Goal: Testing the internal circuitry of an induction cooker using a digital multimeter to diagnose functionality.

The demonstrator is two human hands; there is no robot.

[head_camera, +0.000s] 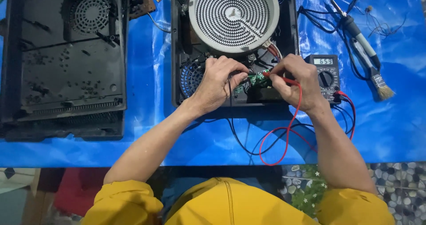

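While the left hand [217, 85] pinches a black probe and the right hand [296, 80] pinches a red probe [277, 77], both tips touch the small green circuit board [257, 78]; the measuring step seems underway, and steady contact is needed next.

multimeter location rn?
In the head view, the multimeter lies on the blue sheet, right of the opened cooker housing, just beyond the right hand and left of the brush.

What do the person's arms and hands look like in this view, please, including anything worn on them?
Both the left hand and the right hand are bare, with no gloves, rings or watch to be seen. The forearms are uncovered too. Yellow sleeves of a short-sleeved top end above the elbows, and the same yellow cloth covers the chest.
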